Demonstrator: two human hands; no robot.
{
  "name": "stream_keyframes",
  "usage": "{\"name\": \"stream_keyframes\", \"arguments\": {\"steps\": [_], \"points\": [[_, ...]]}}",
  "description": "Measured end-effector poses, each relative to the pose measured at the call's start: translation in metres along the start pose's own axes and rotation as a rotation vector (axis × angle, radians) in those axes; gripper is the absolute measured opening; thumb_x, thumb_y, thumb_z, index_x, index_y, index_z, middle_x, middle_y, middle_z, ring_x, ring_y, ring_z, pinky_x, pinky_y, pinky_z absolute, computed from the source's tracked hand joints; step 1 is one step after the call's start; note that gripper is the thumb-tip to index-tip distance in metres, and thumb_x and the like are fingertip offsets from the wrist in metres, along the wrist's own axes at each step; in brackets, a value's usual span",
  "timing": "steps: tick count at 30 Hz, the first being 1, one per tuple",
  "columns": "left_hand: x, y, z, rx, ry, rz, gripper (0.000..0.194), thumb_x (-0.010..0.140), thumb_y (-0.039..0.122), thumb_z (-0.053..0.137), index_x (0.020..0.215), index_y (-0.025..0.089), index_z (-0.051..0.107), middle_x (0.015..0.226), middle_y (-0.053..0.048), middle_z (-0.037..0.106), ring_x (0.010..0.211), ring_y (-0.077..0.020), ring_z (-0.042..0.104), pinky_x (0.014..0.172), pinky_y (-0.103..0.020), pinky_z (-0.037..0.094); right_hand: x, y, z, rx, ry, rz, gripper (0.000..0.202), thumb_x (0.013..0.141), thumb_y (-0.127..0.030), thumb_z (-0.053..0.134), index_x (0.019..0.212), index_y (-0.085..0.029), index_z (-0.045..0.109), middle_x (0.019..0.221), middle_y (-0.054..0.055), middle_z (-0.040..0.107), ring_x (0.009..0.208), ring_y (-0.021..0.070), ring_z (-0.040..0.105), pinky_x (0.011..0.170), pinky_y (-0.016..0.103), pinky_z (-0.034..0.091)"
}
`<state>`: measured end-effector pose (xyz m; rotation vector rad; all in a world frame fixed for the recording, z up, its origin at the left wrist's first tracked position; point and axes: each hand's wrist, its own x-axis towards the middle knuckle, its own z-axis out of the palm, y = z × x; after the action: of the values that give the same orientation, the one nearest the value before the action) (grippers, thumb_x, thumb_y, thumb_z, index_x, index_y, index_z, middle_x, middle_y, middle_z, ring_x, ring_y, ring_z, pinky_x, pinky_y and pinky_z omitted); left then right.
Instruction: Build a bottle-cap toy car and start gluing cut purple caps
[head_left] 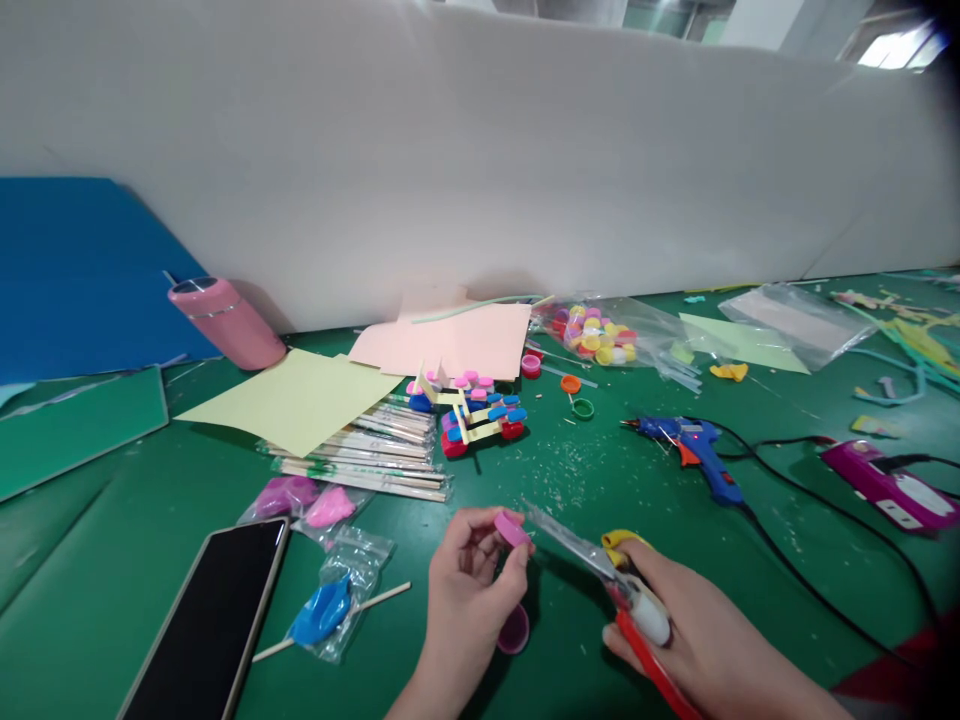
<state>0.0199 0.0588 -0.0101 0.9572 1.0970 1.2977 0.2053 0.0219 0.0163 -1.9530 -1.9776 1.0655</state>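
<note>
Between thumb and fingers, my left hand (474, 580) pinches a small pink bottle cap (511, 529). Just to its right, the blades of a pair of scissors (577, 545) point toward the cap. Those scissors have red and yellow handles, and my right hand (679, 625) is wrapped around them. Whether the blade tips touch the cap I cannot tell. A darker pink cap (514, 630) lies on the table, partly hidden by my left hand. Beyond my hands stands a small model (480, 410) of sticks with pink, blue and red pieces.
A blue glue gun (686, 450) lies to the right, its cord near a purple power strip (892, 485). Wrapped chopsticks (375, 455), a phone (210, 620), blue clay (322, 612) and a tilted pink bottle (227, 322) are on the left. A bag of caps (596, 335) sits behind.
</note>
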Motion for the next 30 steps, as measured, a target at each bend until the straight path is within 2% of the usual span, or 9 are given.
{"name": "stream_keyframes", "arguments": {"steps": [4, 12, 19, 23, 26, 30], "points": [[0.001, -0.002, 0.000, 0.011, 0.025, 0.015, 0.019, 0.063, 0.010, 0.064, 0.080, 0.015, 0.057, 0.078, -0.003, 0.065, 0.073, -0.0133, 0.063, 0.069, -0.022, 0.050, -0.001, -0.004, 0.001, -0.136, 0.074, 0.006, 0.030, 0.065, -0.035, 0.061, 0.085, -0.022, 0.044, 0.078, 0.002, 0.058, 0.066, 0.0188, 0.053, 0.052, 0.025, 0.035], [0.001, -0.005, -0.001, 0.087, 0.011, 0.037, 0.019, 0.063, 0.010, 0.062, 0.080, 0.017, 0.057, 0.077, -0.002, 0.064, 0.070, -0.0115, 0.061, 0.067, -0.020, 0.049, 0.003, 0.005, 0.007, -0.159, 0.133, -0.048, 0.031, 0.068, -0.041, 0.060, 0.089, -0.022, 0.047, 0.082, 0.002, 0.059, 0.070, 0.0205, 0.055, 0.060, 0.029, 0.037], [-0.001, -0.005, 0.001, 0.064, 0.044, 0.072, 0.019, 0.064, 0.010, 0.062, 0.080, 0.018, 0.057, 0.080, -0.002, 0.065, 0.072, -0.0115, 0.062, 0.068, -0.019, 0.049, 0.005, -0.002, 0.006, -0.154, 0.072, 0.042, 0.027, 0.067, -0.040, 0.062, 0.081, -0.022, 0.048, 0.074, 0.001, 0.061, 0.063, 0.0198, 0.056, 0.054, 0.027, 0.035], [-0.003, -0.005, 0.000, 0.064, -0.010, 0.078, 0.021, 0.063, 0.011, 0.063, 0.082, 0.017, 0.058, 0.080, -0.003, 0.064, 0.071, -0.0134, 0.062, 0.068, -0.022, 0.050, 0.007, 0.008, 0.005, -0.125, 0.079, 0.019, 0.025, 0.074, -0.047, 0.054, 0.077, -0.023, 0.047, 0.071, 0.000, 0.061, 0.060, 0.0188, 0.056, 0.051, 0.026, 0.032], [-0.003, -0.005, 0.003, 0.005, 0.036, 0.052, 0.018, 0.064, 0.014, 0.063, 0.081, 0.017, 0.056, 0.080, -0.004, 0.065, 0.069, -0.0138, 0.063, 0.065, -0.023, 0.051, 0.008, 0.013, 0.004, -0.089, 0.101, 0.031, 0.024, 0.076, -0.046, 0.050, 0.079, -0.023, 0.046, 0.070, 0.000, 0.060, 0.058, 0.0177, 0.055, 0.051, 0.025, 0.033], [-0.001, -0.004, 0.006, -0.061, 0.047, 0.015, 0.016, 0.063, 0.015, 0.064, 0.077, 0.016, 0.056, 0.073, -0.002, 0.064, 0.063, -0.0115, 0.062, 0.062, -0.021, 0.050, 0.003, 0.003, 0.001, -0.063, 0.071, -0.004, 0.024, 0.070, -0.039, 0.058, 0.083, -0.023, 0.046, 0.070, -0.001, 0.060, 0.058, 0.0168, 0.054, 0.050, 0.024, 0.034]]}}
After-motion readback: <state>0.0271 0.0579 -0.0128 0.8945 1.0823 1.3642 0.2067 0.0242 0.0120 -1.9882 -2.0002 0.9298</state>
